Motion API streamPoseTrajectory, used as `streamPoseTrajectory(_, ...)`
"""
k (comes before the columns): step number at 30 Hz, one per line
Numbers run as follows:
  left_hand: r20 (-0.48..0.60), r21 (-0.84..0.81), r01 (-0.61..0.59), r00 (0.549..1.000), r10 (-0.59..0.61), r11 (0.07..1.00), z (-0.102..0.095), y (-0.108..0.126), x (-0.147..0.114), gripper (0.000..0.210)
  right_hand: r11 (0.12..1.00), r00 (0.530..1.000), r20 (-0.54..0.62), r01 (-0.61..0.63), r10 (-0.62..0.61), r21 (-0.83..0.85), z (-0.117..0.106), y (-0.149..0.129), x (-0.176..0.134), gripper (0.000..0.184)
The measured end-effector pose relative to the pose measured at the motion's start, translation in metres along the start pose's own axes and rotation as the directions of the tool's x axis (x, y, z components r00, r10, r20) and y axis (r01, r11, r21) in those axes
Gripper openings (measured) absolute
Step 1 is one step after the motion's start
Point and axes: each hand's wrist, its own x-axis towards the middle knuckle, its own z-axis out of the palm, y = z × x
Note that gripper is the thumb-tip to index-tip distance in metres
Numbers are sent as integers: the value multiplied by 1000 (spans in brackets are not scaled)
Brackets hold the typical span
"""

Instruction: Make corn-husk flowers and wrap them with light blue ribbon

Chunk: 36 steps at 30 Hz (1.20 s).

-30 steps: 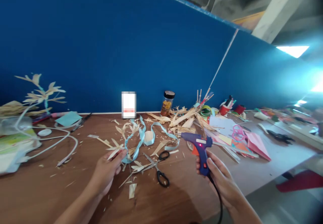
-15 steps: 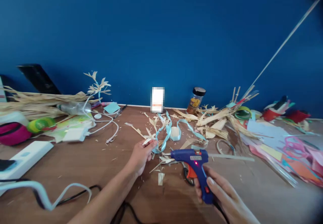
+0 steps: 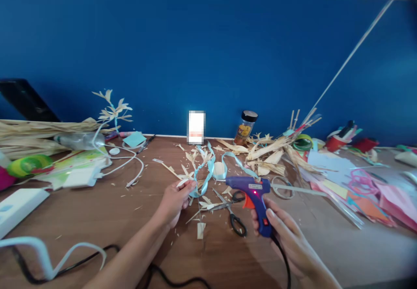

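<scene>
My left hand (image 3: pixel 177 200) pinches a pale dried-husk flower stem with light blue ribbon (image 3: pixel 210 174) curling around it. My right hand (image 3: pixel 283 232) is wrapped around the handle of a blue hot glue gun (image 3: pixel 257 191). Its red light glows, and a clear glue stick (image 3: pixel 301 189) sticks out of the back. The nozzle points left, apart from my left hand. Open scissors (image 3: pixel 230 208) with black handles lie between both hands, below the gun. My fingers hide part of the stem.
Husk scraps litter the brown table (image 3: pixel 130 224). Behind stand a jar (image 3: pixel 246 128) with a black lid and a blurred white screen (image 3: pixel 196 126). A finished husk flower (image 3: pixel 115 109) is at left, near white cables (image 3: pixel 140 163) and a power strip (image 3: pixel 24 211). Coloured paper (image 3: pixel 368 202) covers the right side.
My right hand has lifted the glue gun up and slightly away from my left hand, uncovering the scissors. The whole view has shifted a little to the right.
</scene>
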Motion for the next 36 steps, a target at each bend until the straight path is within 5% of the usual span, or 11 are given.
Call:
streamPoseTrajectory(14, -11, 11, 23, 1000, -23, 1000, 5, 5, -4, 29, 983, 969, -228, 128, -96, 131, -62, -23, -17, 28)
streamPoseTrajectory(18, -24, 13, 17, 1000, -17, 1000, 4, 3, -2, 27, 975, 976, -206, 107, -66, 197, -71, -25, -18, 18)
streamPoseTrajectory(23, 8, 24, 14, 1000, -14, 1000, 1, 1, -1, 23, 982, 991, -123, 69, -48, 174, -56, -14, -14, 21)
streamPoseTrajectory(29, 27, 41, 5, 1000, -6, 999, 1, 3, -2, 21, 963, 995, 78, 83, -65, -255, -26, -1, -11, 26)
streamPoseTrajectory(36, 38, 42, -17, 999, 16, 999, 0, 3, -4, 20, 831, 949, 313, 200, -33, -519, 6, 9, -6, 22)
